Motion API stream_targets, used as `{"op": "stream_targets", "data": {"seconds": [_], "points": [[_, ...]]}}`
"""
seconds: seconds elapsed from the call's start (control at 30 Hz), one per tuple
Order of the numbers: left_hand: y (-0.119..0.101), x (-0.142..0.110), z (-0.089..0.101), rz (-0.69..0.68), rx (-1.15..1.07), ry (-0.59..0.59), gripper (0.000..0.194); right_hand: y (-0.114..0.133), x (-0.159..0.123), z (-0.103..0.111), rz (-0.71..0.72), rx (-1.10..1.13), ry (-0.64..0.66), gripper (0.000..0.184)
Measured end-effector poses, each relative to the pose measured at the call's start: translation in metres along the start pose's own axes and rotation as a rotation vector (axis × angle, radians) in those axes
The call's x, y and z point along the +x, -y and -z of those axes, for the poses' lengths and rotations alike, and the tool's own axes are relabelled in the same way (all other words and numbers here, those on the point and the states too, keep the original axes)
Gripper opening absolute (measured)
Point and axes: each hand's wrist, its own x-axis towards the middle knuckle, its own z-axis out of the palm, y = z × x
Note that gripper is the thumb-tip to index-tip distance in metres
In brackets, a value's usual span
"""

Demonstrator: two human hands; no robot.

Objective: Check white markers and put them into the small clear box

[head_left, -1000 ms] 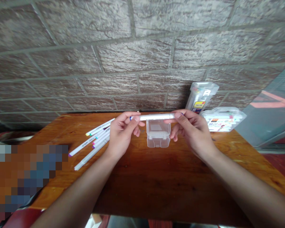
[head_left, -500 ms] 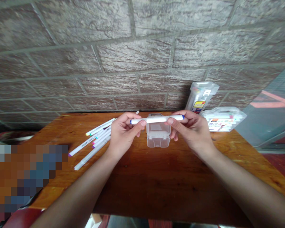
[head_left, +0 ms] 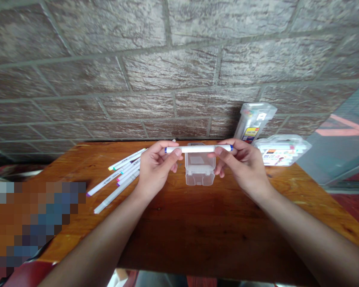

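Observation:
A white marker [head_left: 197, 149] with blue ends is held level between both hands, above the table. My left hand [head_left: 157, 163] pinches its left end between thumb and fingers. At the other end, my right hand [head_left: 242, 161] grips it the same way. Behind and below the marker stands a clear plastic case [head_left: 200, 178] with its lid raised, partly hidden by the marker. Several loose markers [head_left: 115, 179] with coloured ends lie in a spread beside my left hand, which covers some of their far ends.
A tall clear marker box [head_left: 253, 121] with a yellow label leans by the wall at the back right. Beside it stands a clear carry case [head_left: 283, 151] with a handle. The brick wall [head_left: 173, 71] rises behind the wooden table [head_left: 197, 231].
The marker has turned slightly to lie more level. My left thumb has shifted a little on it, and my right thumb has slid slightly to the right.

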Motion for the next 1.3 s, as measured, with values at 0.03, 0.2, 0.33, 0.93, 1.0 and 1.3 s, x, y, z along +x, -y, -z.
{"op": "stream_targets", "data": {"seconds": [0.03, 0.2, 0.33, 0.93, 1.0, 1.3], "points": [[-0.0001, 0.0001, 0.0000, 0.003, -0.005, -0.001, 0.026, 0.0006, -0.0002, 0.0001, -0.001, -0.004, -0.001, 0.033], [0.0000, 0.0002, 0.0010, 0.012, -0.025, 0.002, 0.024, 0.0021, -0.0009, 0.0009, -0.001, -0.019, 0.005, 0.032], [0.0012, -0.0001, 0.0023, 0.009, -0.017, 0.004, 0.023, 0.0016, -0.0007, 0.0008, 0.012, -0.016, 0.009, 0.033], [0.0006, -0.0005, 0.0014, 0.003, 0.054, -0.017, 0.026, 0.0028, -0.0004, -0.0005, 0.028, -0.042, 0.029, 0.034], [0.0007, -0.0003, 0.0015, 0.006, 0.049, -0.020, 0.026, 0.0024, -0.0006, -0.0005, 0.027, -0.041, 0.028, 0.034], [0.0021, 0.0009, 0.0025, -0.006, 0.034, -0.012, 0.024, 0.0010, -0.0009, -0.0004, 0.027, -0.033, 0.028, 0.033]]}}
